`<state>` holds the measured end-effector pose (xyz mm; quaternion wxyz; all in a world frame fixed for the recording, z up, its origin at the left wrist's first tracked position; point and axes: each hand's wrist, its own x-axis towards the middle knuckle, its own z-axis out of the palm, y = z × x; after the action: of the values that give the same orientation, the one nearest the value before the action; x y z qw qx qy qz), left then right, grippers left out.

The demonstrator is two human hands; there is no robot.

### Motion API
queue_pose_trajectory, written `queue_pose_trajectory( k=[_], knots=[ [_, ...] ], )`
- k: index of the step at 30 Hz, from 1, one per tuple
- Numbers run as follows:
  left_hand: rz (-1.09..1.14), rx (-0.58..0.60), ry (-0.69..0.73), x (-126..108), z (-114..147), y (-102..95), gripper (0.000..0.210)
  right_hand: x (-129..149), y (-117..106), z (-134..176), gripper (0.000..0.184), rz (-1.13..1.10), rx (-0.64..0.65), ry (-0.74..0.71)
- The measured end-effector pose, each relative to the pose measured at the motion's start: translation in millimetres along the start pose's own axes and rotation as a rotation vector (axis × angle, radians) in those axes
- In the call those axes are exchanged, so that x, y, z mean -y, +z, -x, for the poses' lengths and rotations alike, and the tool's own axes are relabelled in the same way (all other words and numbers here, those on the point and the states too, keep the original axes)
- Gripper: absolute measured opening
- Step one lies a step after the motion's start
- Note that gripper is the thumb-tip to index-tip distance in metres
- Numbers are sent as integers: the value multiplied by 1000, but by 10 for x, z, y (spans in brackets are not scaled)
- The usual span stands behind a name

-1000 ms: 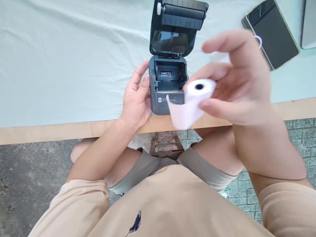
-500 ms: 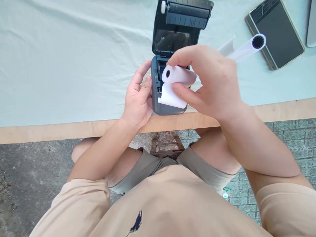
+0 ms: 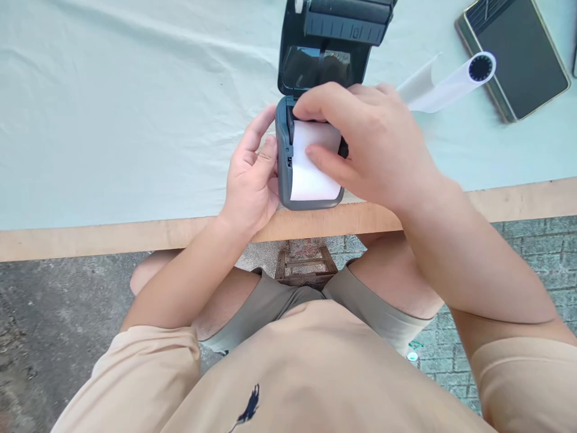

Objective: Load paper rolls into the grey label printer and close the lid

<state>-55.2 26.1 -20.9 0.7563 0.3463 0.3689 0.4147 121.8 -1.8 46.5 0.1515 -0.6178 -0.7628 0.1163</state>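
1. Left hand [image 3: 252,174]: closed along the left side of the portable printer [image 3: 283,186], holding it by the casing. Thumb and forefinger against that side; remaining fingertips hidden.
2. Printer: dark grey, positioned close to the near edge of the table, with lid [image 3: 329,27] swung up and fully open. Dark window in the lid, with a black roller [image 3: 351,7] above it, partly cut off by the upper border of the view.
3. White paper [image 3: 315,135]: located in the open compartment [image 3: 290,123] of the printer, with the free end laid forward over the front of the casing, just short of its lower edge.
4. Right hand [image 3: 383,138]: placed over the compartment from the right. Thumb on the paper, forefinger at the upper left corner of the compartment; moderate gap between the two. Gripping or merely pressing: cannot tell. Other fingers hidden behind the hand.
5. Loose roll [image 3: 451,90]: white, dark-cored, partly unwound, beyond the right hand. Core end overlapping the dark-screened device [image 3: 518,54] in view; contact between them not determinable.
6. Table: covered by pale cloth [image 3: 135,120], with a bare wooden edge [image 3: 90,237] nearest the person.
7. Below: beige shirt [image 3: 324,361], grey shorts [image 3: 374,307], part of a wooden stool [image 3: 306,279].
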Motion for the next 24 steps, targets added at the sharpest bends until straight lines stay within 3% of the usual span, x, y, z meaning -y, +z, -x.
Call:
queue_pose_trajectory(
  k=[4,8,10,12,14,16,19,21,22,24],
  knots=[
    [76,-10,-36,-69,30,43,28,-119,24,124,17,-79,-161,-237],
    [71,98,-28,-68,27,18,30,-171,66,220,7,-112,-124,-335],
    [31,175,31,-26,9,-25,46,-163,96,236,8,-120,-130,-334],
    [-66,212,93,30,-12,-74,75,-151,124,233,8,-142,-163,-328],
    [-178,206,116,79,-27,-113,98,-165,151,213,5,-192,-231,-348],
    [-241,180,105,107,-31,-134,106,-222,189,188,3,-259,-338,-342],
    [-259,148,94,114,-23,-131,106,-351,262,169,28,-354,-546,-256],
    [-253,140,97,105,-17,-120,106,-390,288,174,45,-382,-619,-188],
    [-252,139,97,100,-16,-115,105,-380,285,176,48,-396,-603,-161],
    [-253,141,94,93,-16,-111,102,-310,246,171,50,-439,-413,-45]
  ],
)
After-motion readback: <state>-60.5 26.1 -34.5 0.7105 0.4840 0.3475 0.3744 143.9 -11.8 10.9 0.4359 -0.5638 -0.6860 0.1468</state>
